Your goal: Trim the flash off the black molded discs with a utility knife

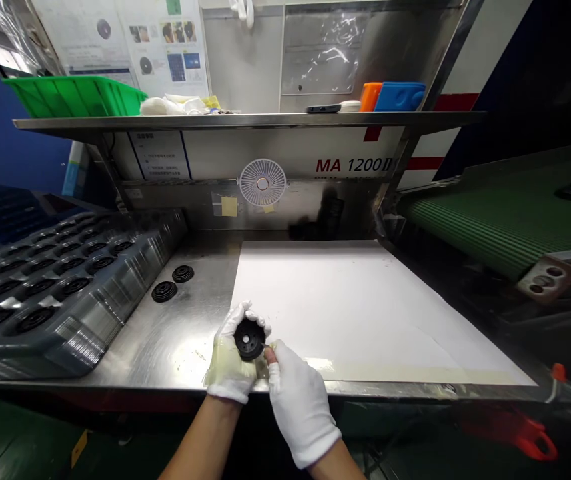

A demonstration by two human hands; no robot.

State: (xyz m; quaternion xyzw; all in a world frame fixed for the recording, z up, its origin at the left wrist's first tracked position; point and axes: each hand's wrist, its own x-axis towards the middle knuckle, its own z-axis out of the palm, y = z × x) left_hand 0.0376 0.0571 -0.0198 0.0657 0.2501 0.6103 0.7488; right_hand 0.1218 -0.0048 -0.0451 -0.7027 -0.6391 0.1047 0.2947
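Note:
A black round plastic wheel (248, 340) with a pale centre hole sits in my left hand (230, 363), its white-gloved fingers wrapped around the rim. My right hand (295, 393), gloved in white with bare skin showing at a fingertip, is closed in a pinch at the wheel's lower right edge. A thin, small thing seems to stick out from that pinch; what it is, I cannot make out. Both hands are over the front edge of the metal table (165, 340). Two more black wheels (164, 291) lie on the metal to the left.
Stacked clear plastic trays (95, 320) full of black wheels stand at left. White paper (335, 300) covers the table's right part. A small fan (263, 182) is under the shelf (265, 121), which bears a green bin (75, 97). At right runs a green conveyor (495, 220).

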